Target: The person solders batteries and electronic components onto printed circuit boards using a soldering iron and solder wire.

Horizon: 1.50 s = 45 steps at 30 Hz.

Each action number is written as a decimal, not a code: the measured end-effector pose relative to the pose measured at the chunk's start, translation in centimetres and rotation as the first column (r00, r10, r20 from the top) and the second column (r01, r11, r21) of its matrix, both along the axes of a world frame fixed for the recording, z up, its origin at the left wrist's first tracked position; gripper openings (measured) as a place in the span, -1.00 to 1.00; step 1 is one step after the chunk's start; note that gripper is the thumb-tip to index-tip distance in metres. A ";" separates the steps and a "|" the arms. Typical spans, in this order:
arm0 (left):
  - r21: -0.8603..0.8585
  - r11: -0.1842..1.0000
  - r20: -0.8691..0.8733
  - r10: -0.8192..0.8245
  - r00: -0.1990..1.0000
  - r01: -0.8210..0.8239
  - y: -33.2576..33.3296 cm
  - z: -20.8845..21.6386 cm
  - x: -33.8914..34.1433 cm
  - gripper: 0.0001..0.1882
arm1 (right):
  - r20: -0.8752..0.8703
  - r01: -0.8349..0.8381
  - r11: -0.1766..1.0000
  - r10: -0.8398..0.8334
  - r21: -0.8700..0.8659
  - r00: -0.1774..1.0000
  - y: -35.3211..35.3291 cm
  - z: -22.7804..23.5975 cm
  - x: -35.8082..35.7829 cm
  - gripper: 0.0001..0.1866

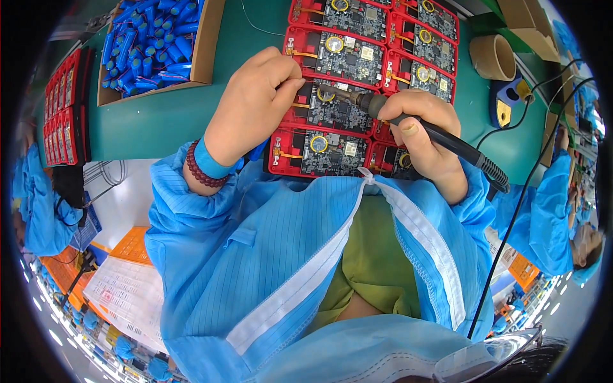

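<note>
My right hand (424, 131) grips a soldering iron (440, 135) by its dark handle, thumb on top. The iron's tip points left over a circuit board (341, 110) in a red tray (276, 167). My left hand (255, 102) is closed in a pinch at that board's left side, close to the tip; what lies between its fingers is too small to make out. Several boards with round yellow-rimmed coin cells (318, 143) sit in rows in the tray. Orange flat cables (292, 154) show at their left ends. My hands hide parts of the tray.
A cardboard box (205, 48) of blue wired cylinders (143, 48) stands at the far left, beside another red tray of boards (64, 115). A brown tape roll (491, 57) and an iron stand with yellow sponge (504, 115) are at right. A black cable (523, 191) hangs there; co-workers' blue sleeves (549, 198) appear.
</note>
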<state>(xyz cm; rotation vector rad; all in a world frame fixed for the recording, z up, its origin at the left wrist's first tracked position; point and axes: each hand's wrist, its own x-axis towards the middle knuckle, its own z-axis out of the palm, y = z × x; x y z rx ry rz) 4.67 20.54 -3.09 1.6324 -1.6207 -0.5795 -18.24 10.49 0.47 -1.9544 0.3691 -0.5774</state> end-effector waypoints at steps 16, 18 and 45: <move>-0.022 1.000 0.124 0.017 0.992 -0.015 -0.1 0.3 -0.2 -0.94 | 0.031 0.039 0.999 -0.039 0.024 0.999 -0.1 -0.2 -0.1 -0.80; -0.004 1.000 0.140 0.013 0.990 -0.013 -0.1 0.3 -0.2 -0.94 | 0.030 0.031 0.998 -0.032 0.049 0.999 -0.1 -0.2 -0.1 -0.79; -0.085 0.996 0.343 0.043 0.938 -0.015 0.1 0.2 -0.6 -0.93 | 0.319 0.099 0.994 -0.109 0.047 0.941 0.2 0.9 -1.5 -0.61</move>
